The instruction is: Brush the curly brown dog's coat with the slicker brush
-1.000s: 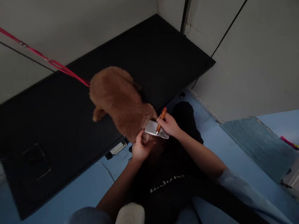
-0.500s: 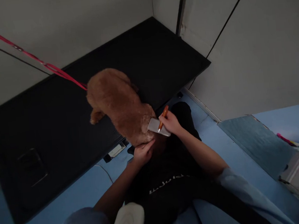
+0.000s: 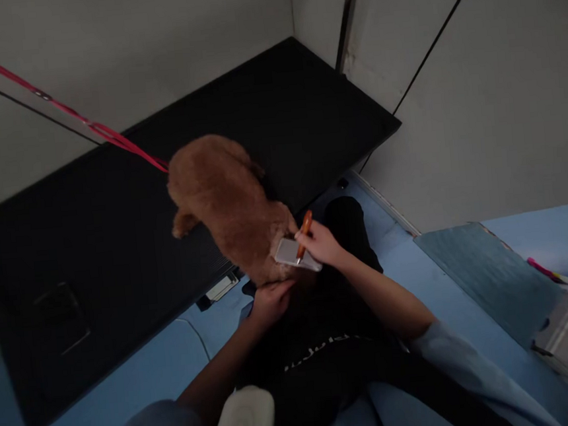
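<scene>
A brown curly-coated dog [image 3: 223, 198] stands on the black grooming table [image 3: 304, 105], its rear toward me at the near edge. My right hand [image 3: 320, 243] is closed round the orange-brown handle of a slicker brush [image 3: 287, 252]. The brush's pale flat head lies against the fur of the dog's rump. My left hand [image 3: 272, 301] is closed against the dog's hindquarters just below the brush, fingers together. Exactly which part it grips is hidden. The dog's head is out of sight on the far side.
A red leash [image 3: 76, 115] runs from the dog's front up to the upper left. Grey walls [image 3: 174, 37] stand behind the table and at the right. A teal mat [image 3: 493, 281] lies on the blue floor [image 3: 403, 275]. A white rounded device [image 3: 242, 422] is close below me.
The slicker brush has moved slightly down and left across the dog's rump with my right hand. My left hand keeps its place at the hindquarters. The view has shifted slightly.
</scene>
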The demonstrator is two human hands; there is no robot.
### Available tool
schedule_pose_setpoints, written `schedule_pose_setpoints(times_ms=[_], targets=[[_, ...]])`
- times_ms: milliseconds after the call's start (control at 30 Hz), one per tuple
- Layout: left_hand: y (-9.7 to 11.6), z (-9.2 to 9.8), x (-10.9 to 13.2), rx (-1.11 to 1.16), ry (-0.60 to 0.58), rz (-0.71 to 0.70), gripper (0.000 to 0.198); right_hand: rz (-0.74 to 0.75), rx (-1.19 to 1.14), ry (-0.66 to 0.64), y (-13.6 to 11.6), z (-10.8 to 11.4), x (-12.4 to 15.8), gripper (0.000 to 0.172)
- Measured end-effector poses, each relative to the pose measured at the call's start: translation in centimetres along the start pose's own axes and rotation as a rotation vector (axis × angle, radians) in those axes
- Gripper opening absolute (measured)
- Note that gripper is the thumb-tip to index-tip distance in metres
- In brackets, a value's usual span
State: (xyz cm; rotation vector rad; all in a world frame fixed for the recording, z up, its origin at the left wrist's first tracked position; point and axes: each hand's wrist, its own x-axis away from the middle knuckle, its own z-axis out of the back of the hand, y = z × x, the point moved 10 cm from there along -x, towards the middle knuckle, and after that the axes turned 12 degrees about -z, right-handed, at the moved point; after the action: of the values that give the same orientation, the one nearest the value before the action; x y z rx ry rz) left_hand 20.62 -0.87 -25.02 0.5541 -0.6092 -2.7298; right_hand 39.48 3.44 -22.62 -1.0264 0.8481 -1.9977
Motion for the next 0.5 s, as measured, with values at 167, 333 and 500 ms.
schedule_pose_setpoints(times_ms=[167,333,500], targets=[[0.4,0.2,-1.4,0.052,-0.034,0.011,0.030,-0.017,-0.196,0.175,2.0,2.1,-0.1,0.018],[0.9,4.6,-4.0,0.114,-0.127,0.004,0.034,-0.182,-0.418,0.228,6.0,3.0,-0.7,0.021],[-1.5,8.6,-10.2,0.189,-0.009,0.127,0.038,-0.135,-0.517,0.171,7.6,2.9,-0.2,0.028]])
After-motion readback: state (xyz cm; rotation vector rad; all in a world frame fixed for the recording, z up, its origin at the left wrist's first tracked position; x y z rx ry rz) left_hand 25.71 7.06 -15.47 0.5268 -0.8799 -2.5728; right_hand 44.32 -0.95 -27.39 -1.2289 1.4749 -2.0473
